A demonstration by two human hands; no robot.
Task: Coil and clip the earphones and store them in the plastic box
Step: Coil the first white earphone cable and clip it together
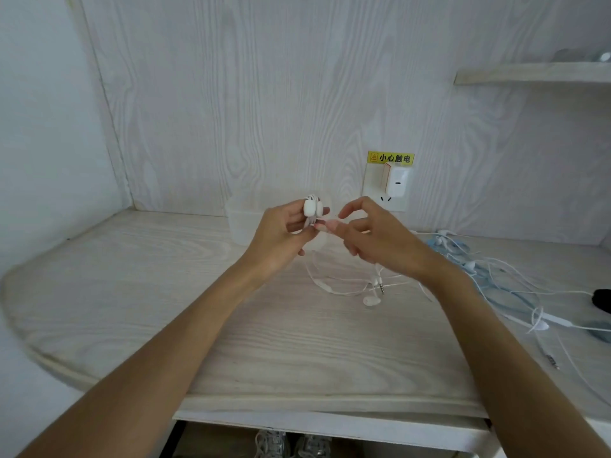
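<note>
My left hand (281,229) holds a white clip (310,207) with a white earphone cable running through it, raised above the desk. My right hand (373,234) is close beside it, fingers loosely curled, thumb and finger pinching the cable just below the clip. The rest of that white earphone set (370,292) trails down onto the desk, with an earbud and the jack plug lying under my right wrist. A translucent plastic box (239,219) stands against the back wall, partly hidden behind my left hand.
A tangle of further white and blue earphones (496,279) is spread over the right side of the wooden desk (165,292). A wall socket with a white charger (395,183) sits behind my hands. A dark object (601,300) lies at the right edge.
</note>
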